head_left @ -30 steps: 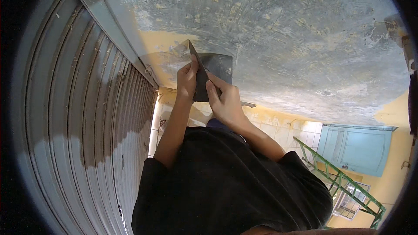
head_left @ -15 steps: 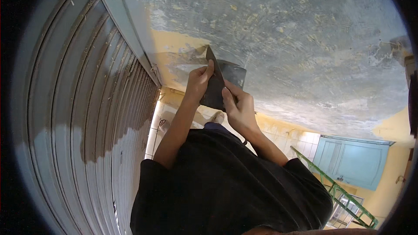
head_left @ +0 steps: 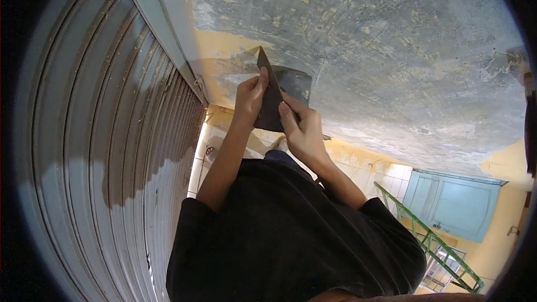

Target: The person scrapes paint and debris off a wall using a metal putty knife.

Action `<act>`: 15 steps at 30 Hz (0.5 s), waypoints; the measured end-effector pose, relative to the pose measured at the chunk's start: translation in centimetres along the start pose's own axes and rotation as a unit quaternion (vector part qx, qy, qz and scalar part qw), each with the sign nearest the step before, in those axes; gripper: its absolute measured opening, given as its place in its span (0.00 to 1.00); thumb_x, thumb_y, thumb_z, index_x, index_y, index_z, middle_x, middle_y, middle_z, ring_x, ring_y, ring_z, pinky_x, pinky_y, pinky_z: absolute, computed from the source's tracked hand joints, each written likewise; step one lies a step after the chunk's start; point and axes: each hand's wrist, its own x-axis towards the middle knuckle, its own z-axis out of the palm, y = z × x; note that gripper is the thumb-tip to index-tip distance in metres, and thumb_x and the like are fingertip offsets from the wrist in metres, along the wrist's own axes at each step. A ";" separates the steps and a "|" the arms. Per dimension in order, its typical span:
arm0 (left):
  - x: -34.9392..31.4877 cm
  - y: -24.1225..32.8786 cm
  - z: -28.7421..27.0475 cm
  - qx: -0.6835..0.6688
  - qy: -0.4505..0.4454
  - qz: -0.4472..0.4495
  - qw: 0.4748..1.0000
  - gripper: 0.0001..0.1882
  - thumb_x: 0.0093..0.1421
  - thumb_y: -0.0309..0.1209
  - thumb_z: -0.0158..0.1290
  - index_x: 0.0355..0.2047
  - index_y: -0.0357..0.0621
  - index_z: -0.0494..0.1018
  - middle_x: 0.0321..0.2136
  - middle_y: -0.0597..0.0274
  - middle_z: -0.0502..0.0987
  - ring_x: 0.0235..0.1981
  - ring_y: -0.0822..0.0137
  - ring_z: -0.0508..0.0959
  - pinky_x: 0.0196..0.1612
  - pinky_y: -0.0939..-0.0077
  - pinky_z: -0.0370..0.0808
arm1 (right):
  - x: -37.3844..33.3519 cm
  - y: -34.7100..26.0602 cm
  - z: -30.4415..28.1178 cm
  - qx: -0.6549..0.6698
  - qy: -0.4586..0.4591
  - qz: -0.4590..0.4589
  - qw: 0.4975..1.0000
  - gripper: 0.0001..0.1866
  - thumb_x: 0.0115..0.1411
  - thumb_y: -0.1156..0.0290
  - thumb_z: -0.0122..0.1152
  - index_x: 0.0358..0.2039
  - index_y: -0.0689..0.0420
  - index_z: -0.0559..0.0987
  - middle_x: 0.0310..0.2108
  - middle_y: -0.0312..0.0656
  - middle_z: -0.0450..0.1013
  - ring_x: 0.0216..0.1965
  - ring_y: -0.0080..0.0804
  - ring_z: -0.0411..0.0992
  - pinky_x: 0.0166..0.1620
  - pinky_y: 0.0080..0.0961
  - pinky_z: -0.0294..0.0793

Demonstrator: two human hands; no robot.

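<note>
Both my hands hold a dark, stiff-looking sheet [head_left: 269, 100], bent or folded along a slanting ridge; it resembles sandpaper. My left hand [head_left: 249, 100] pinches its left edge, thumb on the dark face. Lower on the right side, my right hand [head_left: 302, 131] grips it between thumb and fingers. A greyer flap shows beyond the ridge, partly hidden by my right fingers. Just beyond the sheet stands a wall [head_left: 386, 56] with patchy grey coating and yellow showing through; I cannot tell whether the sheet touches it.
A ribbed metal shutter [head_left: 84, 112] fills the left side, meeting the wall at a grey frame [head_left: 159, 17]. Below are pale floor tiles and feet in sandals [head_left: 210, 150]. At lower right, a green ladder [head_left: 429, 240] leans near a light-blue panelled door [head_left: 463, 201].
Both hands and the sheet have shifted slightly up and to the left in the picture. The grip on the sheet looks much the same.
</note>
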 end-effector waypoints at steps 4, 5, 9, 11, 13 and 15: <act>1.7 -3.5 -0.1 0.035 -0.018 0.048 0.998 0.28 0.69 0.53 0.54 0.22 0.42 0.77 0.18 0.73 0.72 0.20 0.81 0.69 0.23 0.81 0.63 | -1.5 0.6 -1.3 0.086 0.015 0.059 0.994 0.19 0.71 0.70 0.52 0.58 0.67 0.77 0.22 0.28 0.64 0.24 0.15 0.58 0.27 0.20 0.60; 2.4 -3.7 -0.5 0.034 -0.014 0.052 0.998 0.28 0.69 0.53 0.54 0.22 0.42 0.77 0.18 0.73 0.72 0.20 0.81 0.69 0.23 0.81 0.63 | -0.8 0.4 -1.2 0.087 0.010 0.055 0.995 0.19 0.71 0.70 0.52 0.58 0.67 0.77 0.22 0.28 0.64 0.24 0.15 0.58 0.27 0.20 0.60; 0.3 -0.2 0.6 -0.014 0.029 -0.004 0.999 0.28 0.70 0.51 0.54 0.20 0.44 0.74 0.17 0.76 0.68 0.20 0.82 0.63 0.23 0.79 0.59 | 0.2 0.6 -0.1 -0.007 0.017 0.001 1.000 0.20 0.71 0.70 0.52 0.59 0.67 0.76 0.22 0.28 0.63 0.24 0.15 0.58 0.27 0.20 0.59; -0.4 0.0 0.5 0.041 0.019 0.014 0.999 0.27 0.70 0.51 0.54 0.20 0.43 0.75 0.17 0.75 0.69 0.19 0.82 0.65 0.22 0.80 0.61 | -0.7 -0.6 -0.5 0.033 -0.003 0.037 0.999 0.20 0.71 0.70 0.51 0.58 0.67 0.76 0.21 0.28 0.63 0.24 0.14 0.58 0.26 0.20 0.58; 0.2 -1.2 0.4 0.074 0.013 0.023 0.997 0.27 0.70 0.51 0.54 0.20 0.43 0.76 0.17 0.74 0.71 0.19 0.82 0.66 0.22 0.81 0.62 | -1.1 0.0 -1.4 0.026 -0.012 0.079 0.996 0.19 0.68 0.72 0.52 0.57 0.64 0.78 0.21 0.50 0.72 0.24 0.22 0.65 0.30 0.28 0.69; 0.5 -0.8 0.6 0.105 0.000 0.026 0.994 0.27 0.70 0.51 0.54 0.21 0.42 0.77 0.17 0.74 0.72 0.19 0.81 0.68 0.21 0.81 0.63 | -0.7 0.2 -1.7 0.036 -0.004 0.066 0.997 0.19 0.69 0.72 0.52 0.57 0.64 0.78 0.20 0.46 0.70 0.24 0.21 0.64 0.29 0.27 0.67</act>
